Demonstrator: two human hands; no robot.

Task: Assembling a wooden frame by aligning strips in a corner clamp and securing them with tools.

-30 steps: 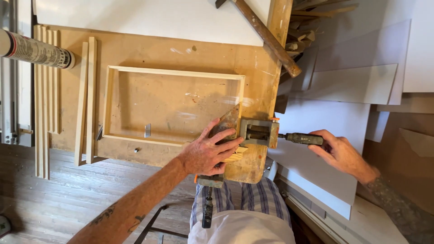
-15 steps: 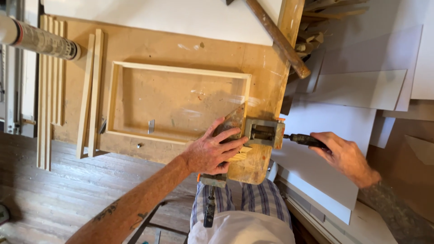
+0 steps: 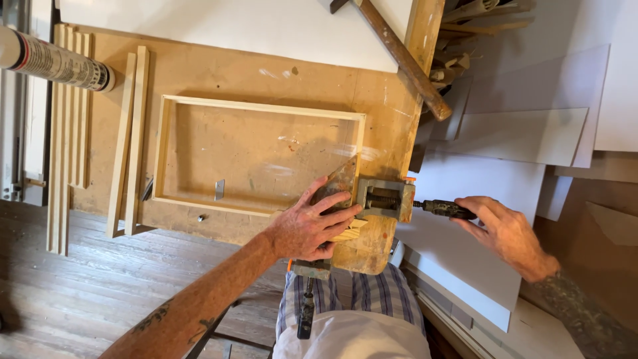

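Observation:
A rectangular frame of pale wood strips [image 3: 259, 108] lies flat on a brown workboard [image 3: 219, 73]. A metal corner clamp [image 3: 384, 198] grips the frame's near right corner. My left hand [image 3: 311, 226] presses flat on that corner and on a wood block under the fingers. My right hand [image 3: 502, 229] is to the right of the clamp, fingers closed around its dark screw handle [image 3: 444, 208]. A second clamp handle [image 3: 306, 311] hangs down below the board's near edge.
A sealant cartridge [image 3: 53, 63] lies at the far left. Loose wood strips [image 3: 129, 139] lie left of the frame. A hammer handle [image 3: 405, 60] leans across the top right. White panels [image 3: 525, 136] are stacked at the right. Wooden floor planks [image 3: 80, 292] show below.
My right hand has stayed on the clamp's screw handle, its fingers shifting slightly on it. My left hand has kept pressing on the frame corner. The view has drifted a little.

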